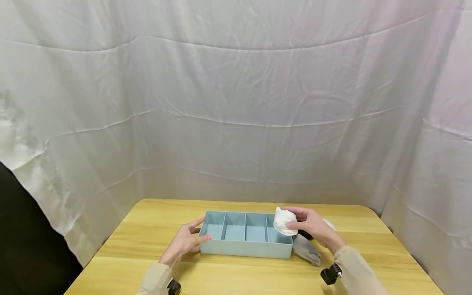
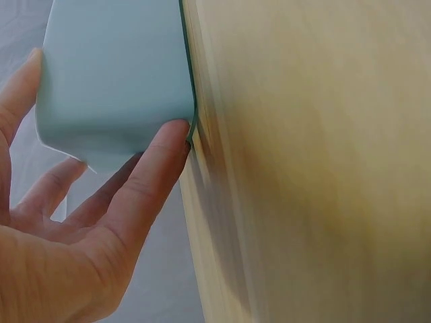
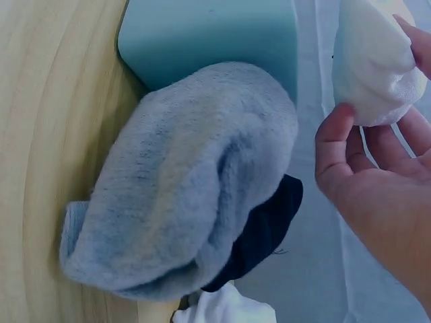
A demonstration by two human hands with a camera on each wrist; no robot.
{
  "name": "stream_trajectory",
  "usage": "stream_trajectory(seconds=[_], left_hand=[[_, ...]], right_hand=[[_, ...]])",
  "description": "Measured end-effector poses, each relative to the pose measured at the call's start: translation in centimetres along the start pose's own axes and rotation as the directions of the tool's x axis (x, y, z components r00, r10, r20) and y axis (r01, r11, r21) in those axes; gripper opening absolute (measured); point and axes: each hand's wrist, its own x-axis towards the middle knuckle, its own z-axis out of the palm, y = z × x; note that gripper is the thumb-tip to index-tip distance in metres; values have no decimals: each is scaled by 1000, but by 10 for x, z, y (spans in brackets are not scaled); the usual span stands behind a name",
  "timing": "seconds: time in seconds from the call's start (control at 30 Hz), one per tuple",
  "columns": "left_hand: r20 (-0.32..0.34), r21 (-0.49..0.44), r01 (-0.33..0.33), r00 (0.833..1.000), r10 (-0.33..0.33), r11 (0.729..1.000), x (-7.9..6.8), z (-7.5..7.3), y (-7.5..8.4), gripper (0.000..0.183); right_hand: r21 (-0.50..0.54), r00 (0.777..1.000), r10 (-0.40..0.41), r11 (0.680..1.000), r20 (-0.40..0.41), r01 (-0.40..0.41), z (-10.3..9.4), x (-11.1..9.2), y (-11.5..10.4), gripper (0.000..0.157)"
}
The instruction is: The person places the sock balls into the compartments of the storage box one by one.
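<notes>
A light blue box [image 1: 246, 248] with a row of open compartments sits on the table. My left hand [image 1: 184, 242] grips its left end, the thumb at the front rim and the fingers spread round the end wall; in the left wrist view those fingers [image 2: 145, 175] touch the corner. Over the rightmost compartment, my right hand [image 1: 313, 225] holds a bunched white sock [image 1: 284, 221] between thumb and fingers. The right wrist view shows this white sock [image 3: 377, 67] raised beside the box. A grey sock [image 3: 182, 182] lies against the box's right end.
Behind the grey sock are a black sock [image 3: 262, 232] and another white one [image 3: 232, 306], partly hidden by my right hand in the head view. The wooden table [image 1: 236, 278] has rounded far corners, with pale curtains [image 1: 236, 102] around it.
</notes>
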Motion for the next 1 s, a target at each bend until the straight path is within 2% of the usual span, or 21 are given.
stream_trajectory(seconds=[0.43,0.8,1.0], left_hand=[[3,-22,-4,1000,5,1000,0,1,-1,85],[-15,-32,3,1000,-3,999,-3,2,0,85],[-5,-34,2,1000,-2,999,-3,2,1,86]], right_hand=[[-20,999,21,1000,44,-20,9,16,13,65],[-183,997,67,981,45,-58,12,18,5,61],[-193,996,82,978,23,-75,12,19,6,60]])
